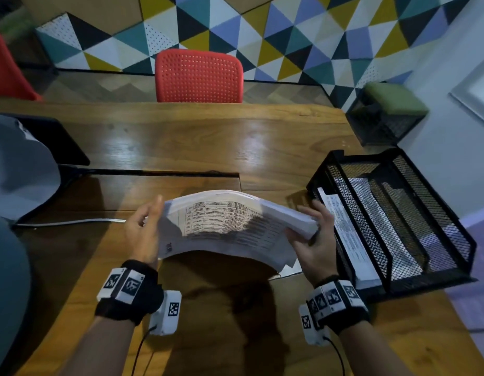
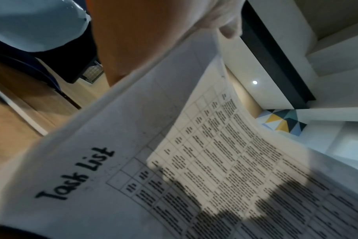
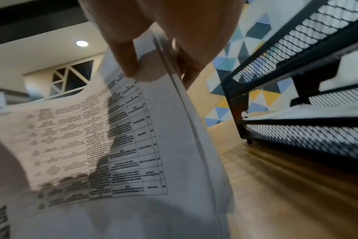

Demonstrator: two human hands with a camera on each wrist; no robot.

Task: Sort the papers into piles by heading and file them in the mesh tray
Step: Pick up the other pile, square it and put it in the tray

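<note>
A thick stack of "Task List" papers (image 1: 224, 226) hangs in the air just left of the black mesh tray (image 1: 393, 287), bowed upward in the middle. The left hand (image 1: 143, 234) lies fairly flat against the stack's far end from the tray, fingers nearly straight. The right hand (image 1: 315, 240) pinches the end nearest the tray, thumb on top and fingers beneath. The sheets look light but floppy and slick, so they would likely fan or slide; gripping both short ends firmly seems safest. A printed sheet (image 1: 346, 234) already lies in the tray.
</note>
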